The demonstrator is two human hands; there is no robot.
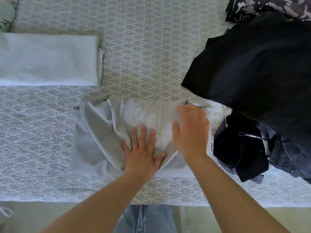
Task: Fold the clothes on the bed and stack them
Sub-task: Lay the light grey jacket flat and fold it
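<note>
Both forearms reach out from the bottom edge over the patterned bedspread (143, 64). Left hand (143, 153) lies flat, fingers spread, pressing on the light grey garment (101, 132) at the near middle of the bed. Right hand (191, 132) rests on the same garment's right part, fingers straight (slightly blurred), holding nothing. A folded pale cloth (48, 59) lies far left; a dark heap of clothes (255, 78) sits to the right.
</note>
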